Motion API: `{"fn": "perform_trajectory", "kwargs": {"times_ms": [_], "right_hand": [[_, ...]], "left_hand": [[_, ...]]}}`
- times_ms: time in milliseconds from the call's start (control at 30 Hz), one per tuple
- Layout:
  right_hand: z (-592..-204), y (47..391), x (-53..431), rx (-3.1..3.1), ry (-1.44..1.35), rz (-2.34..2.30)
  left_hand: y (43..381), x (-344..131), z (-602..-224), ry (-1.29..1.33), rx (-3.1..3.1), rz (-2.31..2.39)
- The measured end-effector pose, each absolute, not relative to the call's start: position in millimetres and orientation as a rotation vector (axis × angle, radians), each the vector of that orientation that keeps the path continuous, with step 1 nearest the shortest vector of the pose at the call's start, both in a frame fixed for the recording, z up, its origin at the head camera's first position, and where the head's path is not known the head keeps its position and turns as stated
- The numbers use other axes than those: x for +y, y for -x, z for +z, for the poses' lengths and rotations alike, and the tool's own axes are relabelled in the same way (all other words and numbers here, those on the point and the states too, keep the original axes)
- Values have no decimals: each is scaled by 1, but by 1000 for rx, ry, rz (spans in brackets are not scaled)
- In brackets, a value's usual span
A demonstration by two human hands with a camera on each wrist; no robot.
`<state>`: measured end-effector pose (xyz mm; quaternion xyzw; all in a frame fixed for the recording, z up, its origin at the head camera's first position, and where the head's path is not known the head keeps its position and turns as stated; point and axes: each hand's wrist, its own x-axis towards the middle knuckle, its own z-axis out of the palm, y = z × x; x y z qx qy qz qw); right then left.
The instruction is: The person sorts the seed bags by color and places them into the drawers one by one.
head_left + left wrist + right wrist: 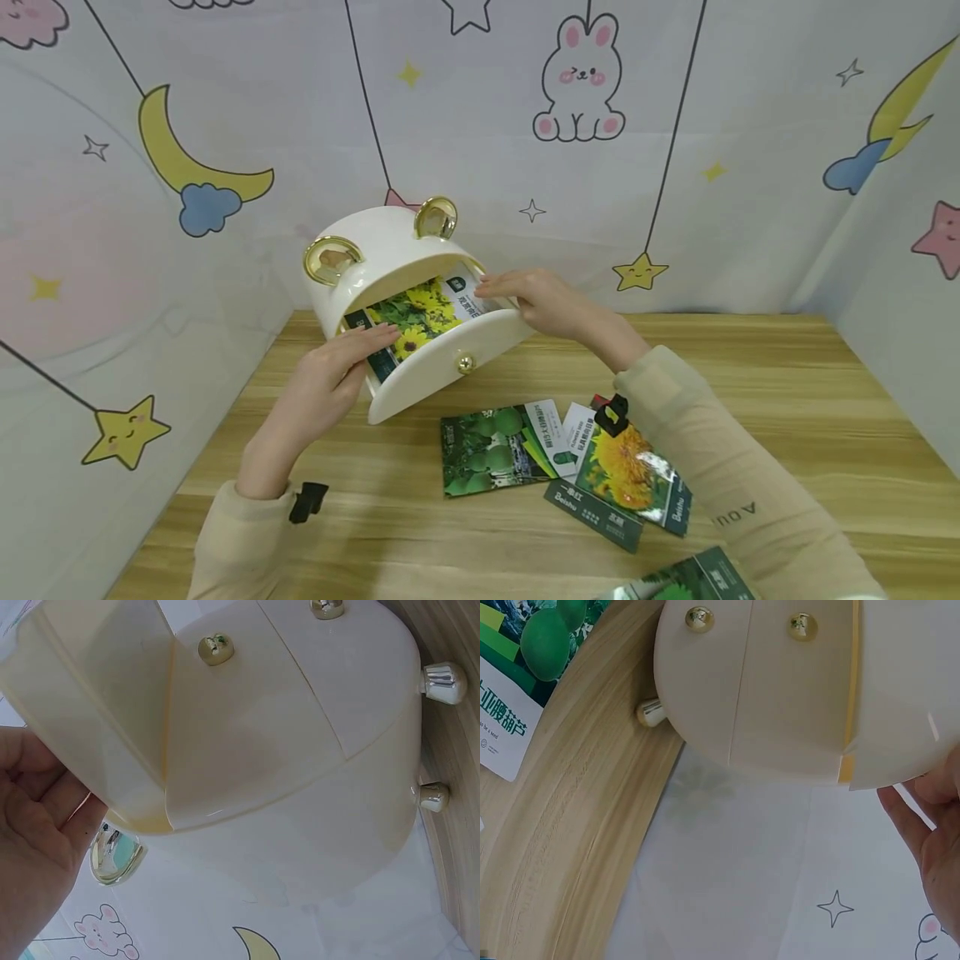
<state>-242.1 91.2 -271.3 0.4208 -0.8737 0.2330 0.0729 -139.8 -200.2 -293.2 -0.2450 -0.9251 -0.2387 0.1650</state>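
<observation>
A white storage box [382, 229] with gold-rimmed ears has its top drawer [431, 375] pulled out. Inside the drawer lies a seed packet [420, 317] printed with yellow flowers. My left hand [326, 371] reaches over the drawer's left side, its straight fingers touching the packet's near left part. From the other side, my right hand [547, 304] extends its fingers over the drawer's right edge, fingertips at the packet's pale end. The left wrist view shows the left hand [45, 810] along the drawer's outer side; in the right wrist view, the right hand [934, 832] is beside the drawer front.
On the wooden table [360, 517], a green gourd packet [498, 446] lies before the box. Right of it, an orange-flower packet [630, 471] overlaps others, including a dark green one [592, 512]. Another packet [693, 579] is at the near edge. A patterned cloth [487, 150] stands behind.
</observation>
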Motion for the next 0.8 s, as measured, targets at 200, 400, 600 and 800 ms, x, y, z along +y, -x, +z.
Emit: {"fn": "perform_trajectory", "kwargs": {"times_ms": [200, 400, 600, 800], "right_hand": [[-275, 243, 94, -2560, -1268, 753], [-277, 239, 99, -2502, -1251, 786], [-278, 228, 110, -2483, -1221, 843], [-282, 217, 118, -2461, -1226, 850]], "left_hand": [[136, -199, -293, 699, -2589, -613], [131, -197, -292, 679, -2541, -598], [125, -195, -292, 653, -2494, -583], [119, -189, -289, 678, -2400, -552]]}}
